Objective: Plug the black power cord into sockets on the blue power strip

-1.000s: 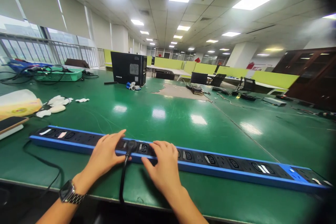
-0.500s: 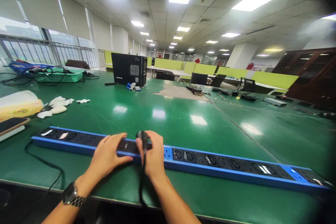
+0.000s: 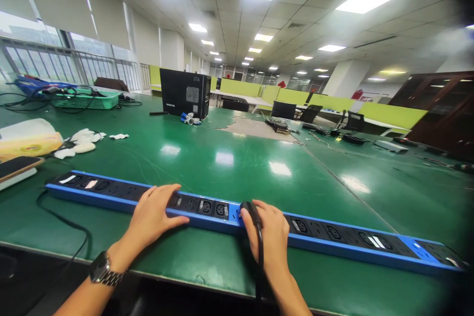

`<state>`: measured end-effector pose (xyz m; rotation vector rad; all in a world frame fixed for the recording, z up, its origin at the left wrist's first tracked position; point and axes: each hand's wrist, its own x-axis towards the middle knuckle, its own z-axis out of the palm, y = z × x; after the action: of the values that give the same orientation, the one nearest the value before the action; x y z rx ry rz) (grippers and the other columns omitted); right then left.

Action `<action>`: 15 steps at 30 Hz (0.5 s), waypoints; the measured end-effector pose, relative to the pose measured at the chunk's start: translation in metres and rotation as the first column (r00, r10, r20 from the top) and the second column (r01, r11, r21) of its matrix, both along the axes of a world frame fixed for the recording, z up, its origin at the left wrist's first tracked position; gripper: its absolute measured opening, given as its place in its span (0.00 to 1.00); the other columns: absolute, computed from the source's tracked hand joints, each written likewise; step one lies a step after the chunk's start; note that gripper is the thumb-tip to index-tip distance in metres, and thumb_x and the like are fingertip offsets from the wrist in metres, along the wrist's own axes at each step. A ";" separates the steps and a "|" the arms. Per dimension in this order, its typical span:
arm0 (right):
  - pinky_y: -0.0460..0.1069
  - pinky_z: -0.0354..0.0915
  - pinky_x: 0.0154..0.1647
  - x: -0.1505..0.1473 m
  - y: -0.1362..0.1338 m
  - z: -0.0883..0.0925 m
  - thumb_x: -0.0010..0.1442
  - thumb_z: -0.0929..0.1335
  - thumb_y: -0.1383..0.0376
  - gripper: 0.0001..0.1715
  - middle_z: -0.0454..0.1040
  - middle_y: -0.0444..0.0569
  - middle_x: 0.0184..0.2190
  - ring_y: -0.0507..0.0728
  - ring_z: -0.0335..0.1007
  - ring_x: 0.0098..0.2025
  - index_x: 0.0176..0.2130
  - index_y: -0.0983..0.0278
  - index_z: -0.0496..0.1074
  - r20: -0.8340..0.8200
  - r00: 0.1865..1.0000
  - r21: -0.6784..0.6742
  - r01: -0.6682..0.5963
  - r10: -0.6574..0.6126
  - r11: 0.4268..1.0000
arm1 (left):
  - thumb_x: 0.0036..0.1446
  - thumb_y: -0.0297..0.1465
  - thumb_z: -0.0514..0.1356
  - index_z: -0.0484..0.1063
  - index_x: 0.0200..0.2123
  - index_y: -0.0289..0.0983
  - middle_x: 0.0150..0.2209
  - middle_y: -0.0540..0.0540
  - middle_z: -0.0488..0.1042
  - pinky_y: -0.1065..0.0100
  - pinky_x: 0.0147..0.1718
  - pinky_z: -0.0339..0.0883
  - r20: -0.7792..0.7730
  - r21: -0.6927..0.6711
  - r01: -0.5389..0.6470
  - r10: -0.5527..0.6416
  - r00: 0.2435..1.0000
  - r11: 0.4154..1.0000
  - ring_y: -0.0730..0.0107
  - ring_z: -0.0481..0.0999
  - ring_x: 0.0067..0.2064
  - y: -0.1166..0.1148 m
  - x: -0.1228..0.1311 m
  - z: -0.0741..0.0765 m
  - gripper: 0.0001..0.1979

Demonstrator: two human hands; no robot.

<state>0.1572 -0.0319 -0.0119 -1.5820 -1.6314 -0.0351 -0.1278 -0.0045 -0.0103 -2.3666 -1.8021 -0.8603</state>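
Observation:
A long blue and black power strip (image 3: 314,240) lies across the table near its front edge, with several rows of sockets facing up. My left hand (image 3: 155,212) straddles it left of the middle, fingers over the far edge and thumb along the near side. In my right hand (image 3: 272,229) is a black power plug (image 3: 252,212), held between thumb and fingers just over the strip, close to the blue socket section. Whether its pins touch a socket is hidden. The plug's black cable (image 3: 260,256) hangs down past the table's front edge.
At the back stands a black computer case (image 3: 183,93) beside a pair of gloves (image 3: 190,118). A green basket (image 3: 89,101) with cables sits far left. Nearer are a phone (image 3: 18,168) and white gloves (image 3: 83,140). The strip's own cord (image 3: 70,227) runs off the front edge.
My right hand has carried the plug to the right along the strip, uncovering sockets near the middle. My left hand keeps its place on the strip. The view has shifted slightly.

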 end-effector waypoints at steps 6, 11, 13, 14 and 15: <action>0.61 0.54 0.55 -0.011 -0.001 -0.001 0.62 0.64 0.50 0.20 0.76 0.51 0.45 0.62 0.65 0.49 0.38 0.61 0.77 0.066 0.998 -0.010 -0.001 0.002 1.000 | 0.48 0.47 0.67 0.65 0.55 0.41 0.55 0.40 0.73 0.45 0.60 0.55 -0.003 0.009 0.000 0.000 1.000 1.000 0.50 0.71 0.56 0.000 0.000 -0.001 0.33; 0.59 0.57 0.53 -0.012 -0.004 -0.007 0.60 0.66 0.51 0.19 0.76 0.51 0.44 0.62 0.64 0.47 0.39 0.61 0.76 0.138 0.990 0.044 0.001 -0.007 0.999 | 0.48 0.47 0.67 0.65 0.55 0.41 0.55 0.40 0.73 0.45 0.59 0.54 -0.013 -0.014 0.006 -0.006 1.000 1.000 0.49 0.70 0.57 0.000 0.000 0.001 0.34; 0.58 0.56 0.53 -0.013 -0.005 -0.010 0.60 0.66 0.51 0.19 0.76 0.51 0.43 0.61 0.64 0.46 0.41 0.61 0.76 0.150 0.989 0.077 0.002 -0.013 0.997 | 0.48 0.46 0.67 0.66 0.55 0.41 0.55 0.41 0.73 0.43 0.59 0.53 -0.018 -0.029 0.021 -0.021 1.000 0.999 0.48 0.69 0.58 -0.002 0.002 0.004 0.32; 0.58 0.56 0.53 -0.013 -0.006 -0.011 0.60 0.67 0.51 0.18 0.76 0.50 0.43 0.60 0.65 0.46 0.41 0.61 0.76 0.153 0.988 0.086 0.001 -0.014 0.996 | 0.48 0.44 0.67 0.66 0.55 0.42 0.55 0.41 0.73 0.42 0.60 0.52 -0.014 -0.039 0.035 -0.035 0.999 0.999 0.47 0.68 0.58 -0.003 0.004 0.006 0.31; 0.58 0.56 0.53 -0.013 -0.006 -0.012 0.60 0.67 0.51 0.18 0.76 0.50 0.42 0.60 0.65 0.46 0.42 0.61 0.76 0.156 0.988 0.087 -0.001 -0.012 0.996 | 0.49 0.43 0.66 0.66 0.55 0.43 0.56 0.42 0.72 0.41 0.60 0.51 -0.003 -0.049 0.059 -0.059 0.998 0.997 0.47 0.67 0.59 -0.005 0.008 0.008 0.30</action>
<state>0.1442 -0.0379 -0.0238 -1.5493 -1.7212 -0.2357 -0.1197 -0.0096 -0.0025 -2.4616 -1.7807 -0.8259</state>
